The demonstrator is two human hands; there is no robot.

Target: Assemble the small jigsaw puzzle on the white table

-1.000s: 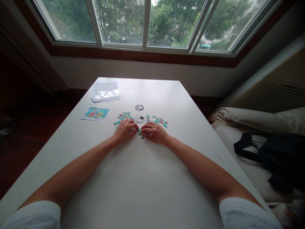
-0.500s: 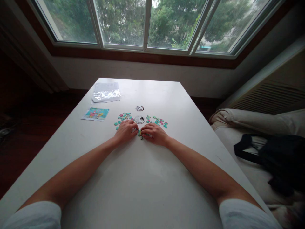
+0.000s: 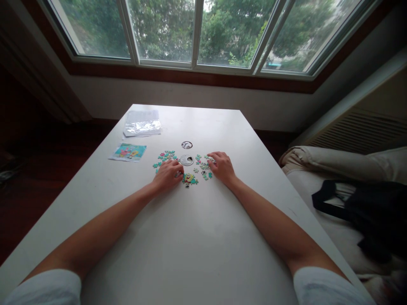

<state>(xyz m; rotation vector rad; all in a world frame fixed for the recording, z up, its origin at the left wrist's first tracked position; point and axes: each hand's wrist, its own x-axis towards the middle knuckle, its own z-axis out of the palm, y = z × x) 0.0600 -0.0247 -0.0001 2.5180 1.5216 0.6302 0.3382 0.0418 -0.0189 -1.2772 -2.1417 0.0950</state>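
Note:
A small patch of joined jigsaw pieces (image 3: 190,178), yellow and teal with a cartoon face, lies on the white table. At its left edge is my left hand (image 3: 168,174), its fingers curled and closed; what they hold, if anything, is hidden. My right hand (image 3: 222,166) hovers at the loose jigsaw pieces (image 3: 205,174) on the right, fingers apart, some pieces partly hidden beneath them. More loose pieces (image 3: 167,155), green and pink, are scattered just beyond my left hand.
A round metal cable-hole cover (image 3: 187,160) lies beyond the patch, with a round opening (image 3: 187,145) behind it. A colourful picture sheet (image 3: 129,151) and clear plastic packaging with papers (image 3: 143,123) rest at the left. Beside the table's right edge stands a sofa (image 3: 299,178) with a black bag (image 3: 375,207).
My right hand has left the joined patch and moved right to the loose pieces, opening its fingers. The patch now shows more fully. My left hand has barely moved.

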